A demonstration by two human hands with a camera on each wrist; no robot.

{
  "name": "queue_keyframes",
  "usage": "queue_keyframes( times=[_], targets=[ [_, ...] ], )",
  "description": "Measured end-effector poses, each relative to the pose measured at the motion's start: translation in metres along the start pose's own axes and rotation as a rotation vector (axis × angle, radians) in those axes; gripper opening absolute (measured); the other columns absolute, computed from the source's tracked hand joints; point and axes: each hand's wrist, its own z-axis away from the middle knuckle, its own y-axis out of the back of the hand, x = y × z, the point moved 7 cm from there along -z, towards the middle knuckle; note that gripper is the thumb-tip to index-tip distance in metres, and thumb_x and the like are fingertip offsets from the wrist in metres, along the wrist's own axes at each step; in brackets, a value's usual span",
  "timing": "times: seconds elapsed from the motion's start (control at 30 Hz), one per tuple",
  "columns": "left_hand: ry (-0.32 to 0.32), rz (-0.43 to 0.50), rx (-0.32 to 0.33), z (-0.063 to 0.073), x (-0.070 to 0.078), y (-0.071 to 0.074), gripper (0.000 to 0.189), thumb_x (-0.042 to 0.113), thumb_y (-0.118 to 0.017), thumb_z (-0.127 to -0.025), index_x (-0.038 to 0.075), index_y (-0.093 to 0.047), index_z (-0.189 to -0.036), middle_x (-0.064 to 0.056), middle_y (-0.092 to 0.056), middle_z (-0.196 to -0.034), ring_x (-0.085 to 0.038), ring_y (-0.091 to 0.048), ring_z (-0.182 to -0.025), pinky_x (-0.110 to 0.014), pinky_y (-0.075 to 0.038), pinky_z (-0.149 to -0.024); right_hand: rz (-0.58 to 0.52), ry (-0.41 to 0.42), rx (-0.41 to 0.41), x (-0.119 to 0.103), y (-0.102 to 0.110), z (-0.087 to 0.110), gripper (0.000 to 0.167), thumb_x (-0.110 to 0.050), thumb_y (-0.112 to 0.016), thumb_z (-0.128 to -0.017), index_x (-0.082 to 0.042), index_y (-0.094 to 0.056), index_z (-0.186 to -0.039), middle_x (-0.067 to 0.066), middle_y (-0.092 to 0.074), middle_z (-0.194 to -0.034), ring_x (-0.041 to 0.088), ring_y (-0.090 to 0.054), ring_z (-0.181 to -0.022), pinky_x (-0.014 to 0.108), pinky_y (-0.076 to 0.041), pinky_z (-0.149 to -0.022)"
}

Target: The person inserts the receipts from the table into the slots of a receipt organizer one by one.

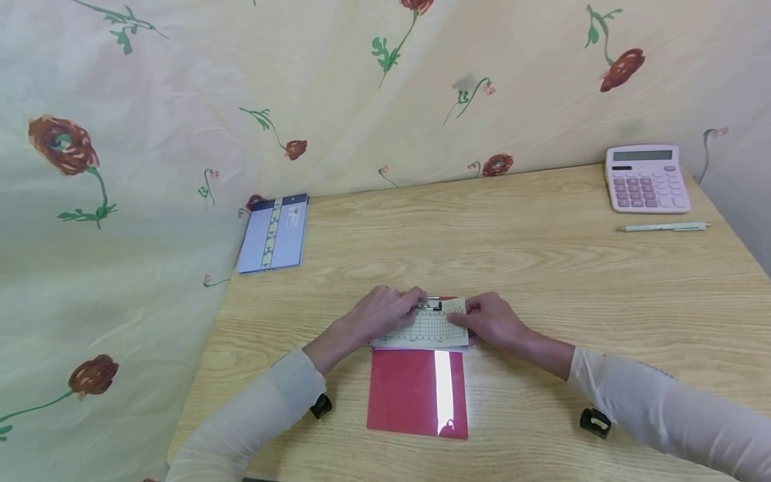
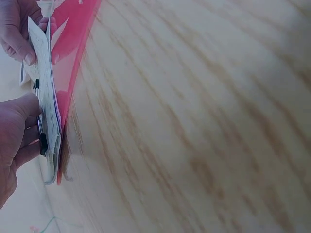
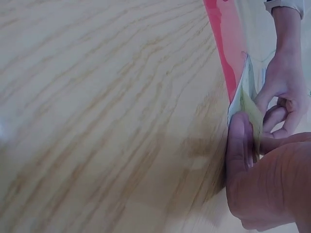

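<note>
A red, glossy clipboard lies on the wooden table in front of me, with a stack of printed grid sheets across its upper part. My left hand is at the top of the stack, its fingers bent around the metal wire clip with black ends. The right hand pinches the right edge of the sheets between thumb and fingers, thumb on top. In the right wrist view the pinched paper bends up from the red board, and the right fingers partly hide its edge.
At the table's back left lies a lilac notebook with a patterned band. A pink calculator sits at the back right, a white pen just in front of it. Flower-patterned cloth hangs behind the table.
</note>
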Motion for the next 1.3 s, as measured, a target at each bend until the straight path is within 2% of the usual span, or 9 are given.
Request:
queue_keyframes(
  times=[0.2,0.33,0.53,0.67,0.73,0.83,0.97,1.13,1.3],
  targets=[
    [0.038,0.056,-0.020,-0.001,-0.003,-0.002,0.023,0.011,-0.069,-0.102,0.008,-0.069,-0.125,0.000,-0.079,-0.094,0.002,-0.026,-0.046,-0.012,-0.021,-0.044,-0.098,0.008,-0.077,0.001,0.004,0.002,0.034,-0.016,-0.071,-0.103,0.012,-0.057,-0.117,0.015,-0.076,-0.084,0.022,-0.071,-0.061,0.034,-0.061,-0.054],
    [0.049,0.075,-0.017,0.000,-0.004,-0.002,0.025,0.011,-0.068,-0.103,0.009,-0.069,-0.128,0.000,-0.078,-0.093,0.003,-0.026,-0.045,-0.012,-0.022,-0.044,-0.015,0.023,-0.026,0.003,0.016,0.002,0.043,-0.012,-0.075,-0.100,0.009,-0.049,-0.127,0.013,-0.071,-0.080,0.018,-0.061,-0.054,0.029,-0.053,-0.049],
    [0.054,0.101,0.004,0.002,-0.006,-0.002,0.027,0.012,-0.068,-0.103,0.010,-0.069,-0.130,0.002,-0.079,-0.100,0.003,-0.027,-0.047,-0.011,-0.023,-0.045,0.260,0.135,0.122,-0.003,0.033,0.003,0.043,-0.013,-0.082,-0.093,0.005,-0.057,-0.123,0.007,-0.068,-0.086,0.018,-0.057,-0.070,0.027,-0.044,-0.062],
    [0.071,0.119,0.024,0.004,-0.009,-0.003,0.029,0.013,-0.069,-0.103,0.010,-0.069,-0.131,0.001,-0.080,-0.112,0.002,-0.039,-0.051,-0.011,-0.028,-0.046,0.334,0.245,0.158,-0.009,0.036,0.005,0.043,-0.011,-0.085,-0.090,0.004,-0.062,-0.124,0.008,-0.066,-0.093,0.019,-0.053,-0.074,0.027,-0.042,-0.064],
    [0.079,0.125,0.036,0.005,-0.010,-0.003,0.031,0.014,-0.071,-0.103,0.009,-0.069,-0.134,-0.001,-0.079,-0.118,0.000,-0.046,-0.056,-0.011,-0.032,-0.048,0.367,0.300,0.162,-0.013,0.035,0.007,0.047,-0.011,-0.087,-0.088,0.004,-0.064,-0.127,0.010,-0.067,-0.101,0.021,-0.054,-0.079,0.030,-0.045,-0.068],
    [0.076,0.126,0.060,0.007,-0.011,-0.002,0.036,0.017,-0.072,-0.102,0.008,-0.068,-0.136,-0.004,-0.077,-0.125,-0.003,-0.056,-0.066,-0.011,-0.040,-0.053,0.398,0.355,0.149,-0.015,0.031,0.008,0.057,-0.012,-0.090,-0.086,0.004,-0.062,-0.134,0.016,-0.068,-0.119,0.029,-0.061,-0.097,0.041,-0.055,-0.086],
    [0.058,0.112,0.090,0.009,-0.009,0.001,0.040,0.019,-0.074,-0.101,0.007,-0.067,-0.139,-0.006,-0.076,-0.127,-0.009,-0.067,-0.079,-0.014,-0.050,-0.062,0.423,0.398,0.115,-0.015,0.025,0.008,0.073,-0.016,-0.093,-0.083,0.005,-0.057,-0.143,0.022,-0.062,-0.140,0.041,-0.058,-0.128,0.058,-0.047,-0.110],
    [0.082,0.117,0.103,0.017,-0.008,0.010,0.049,0.025,-0.078,-0.099,0.006,-0.065,-0.142,-0.008,-0.074,-0.131,-0.020,-0.075,-0.109,-0.027,-0.061,-0.083,0.477,0.458,0.077,-0.016,0.019,0.012,0.089,-0.023,-0.096,-0.080,0.003,-0.050,-0.151,0.023,-0.056,-0.150,0.046,-0.049,-0.140,0.063,-0.040,-0.115],
    [0.152,0.162,0.074,0.031,-0.012,0.016,0.059,0.032,-0.081,-0.098,0.008,-0.060,-0.148,-0.008,-0.072,-0.135,-0.026,-0.072,-0.119,-0.036,-0.059,-0.096,0.550,0.521,0.060,-0.018,0.013,0.016,0.105,-0.034,-0.100,-0.074,0.003,-0.044,-0.156,0.023,-0.047,-0.160,0.047,-0.043,-0.146,0.067,-0.035,-0.117]
  ],
)
